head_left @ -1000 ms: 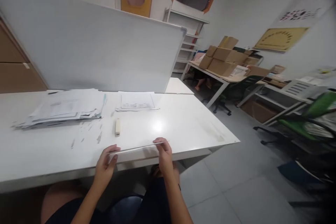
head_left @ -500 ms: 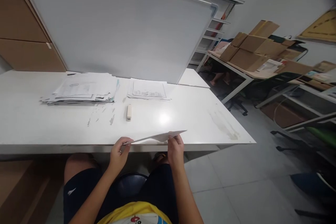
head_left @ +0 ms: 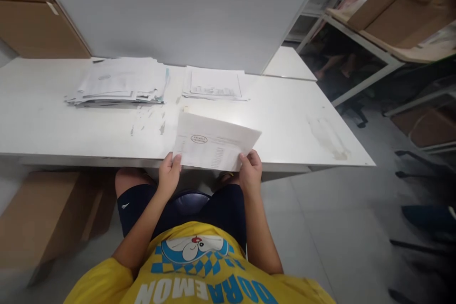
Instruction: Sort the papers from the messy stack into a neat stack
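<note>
A printed sheet of paper [head_left: 215, 142] with an oval stamp mark is held over the front edge of the white table. My left hand [head_left: 169, 173] pinches its near left corner between thumb and fingers. At the near right corner, my right hand [head_left: 251, 171] grips the same paper, thumb on top. The sheet mostly hides a small cream-coloured object [head_left: 185, 109], of which only the top end shows behind it. Whether it is one sheet or several, I cannot tell.
Behind the paper lie a thick stack of papers [head_left: 119, 78] and a thinner pile [head_left: 215, 83]. A whiteboard [head_left: 178, 14] stands at the back of the table [head_left: 285, 137]. Cardboard boxes [head_left: 53, 28] are at left, and another box [head_left: 42, 213] sits below the table.
The paper was nearly edge-on and is now tilted so its printed face shows, covering most of the cream object. Both hands still hold it. The view has tipped downward.
</note>
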Tool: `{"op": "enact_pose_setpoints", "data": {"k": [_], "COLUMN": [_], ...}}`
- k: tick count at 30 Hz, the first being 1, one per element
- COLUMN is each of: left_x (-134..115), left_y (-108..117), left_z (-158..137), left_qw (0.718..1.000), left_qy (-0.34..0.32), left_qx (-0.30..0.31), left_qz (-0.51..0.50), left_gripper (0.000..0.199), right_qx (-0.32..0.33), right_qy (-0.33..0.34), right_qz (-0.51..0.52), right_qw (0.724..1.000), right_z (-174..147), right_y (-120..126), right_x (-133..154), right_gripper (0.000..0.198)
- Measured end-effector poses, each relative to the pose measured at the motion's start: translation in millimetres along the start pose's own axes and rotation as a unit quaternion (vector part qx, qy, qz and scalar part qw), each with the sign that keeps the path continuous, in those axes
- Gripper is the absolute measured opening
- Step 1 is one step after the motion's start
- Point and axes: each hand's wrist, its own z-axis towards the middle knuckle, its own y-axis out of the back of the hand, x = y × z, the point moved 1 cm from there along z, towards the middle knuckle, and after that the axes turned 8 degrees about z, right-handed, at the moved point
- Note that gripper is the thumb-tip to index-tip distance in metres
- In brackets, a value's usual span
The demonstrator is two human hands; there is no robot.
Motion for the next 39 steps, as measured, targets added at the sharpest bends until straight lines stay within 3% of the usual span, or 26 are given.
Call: {"op": "enact_pose_setpoints", "data": {"k": [4,11,15,30,33,37,39], "left_x": [9.3,13.9,15.1,3.9,8.1,-0.1,-14.8], "left_y": [-2.2,-1.7,-1.8,-1.2,-3.3,-11.8,-17.4], "left_z": [-0.7,-5.8,-10.2,-10.3,-6.6,-7.5,-7.3], "left_qw": [0.997,0.995,0.995,0.989,0.990,0.982,0.977], "left_qy": [0.016,0.036,0.015,0.008,-0.029,-0.083,-0.111], "left_qx": [0.026,0.056,0.070,-0.025,0.023,0.171,0.181], "left_qz": [-0.069,-0.069,-0.066,-0.147,-0.136,-0.015,0.010], "left_gripper": [0.037,0.036,0.033,0.040,0.039,0.050,0.056], "right_qx": [0.009,0.008,-0.017,-0.030,-0.043,-0.063,-0.073], "right_qy": [-0.004,-0.009,-0.007,-0.051,-0.059,-0.051,-0.046], "right_qz": [-0.033,-0.002,0.001,0.053,0.105,0.160,0.166], "right_qw": [0.999,1.000,1.000,0.997,0.992,0.984,0.982], "right_z": [-1.6,-2.2,-2.6,-8.8,-11.4,-24.5,-36.8], "right_y": [1.6,6.6,8.5,-4.8,-16.7,-44.0,-59.6], "right_x": [3.4,0.6,-2.1,0.1,0.8,0.1,-1.3], "right_gripper": [0.025,0.021,0.022,0.029,0.029,0.027,0.026]}}
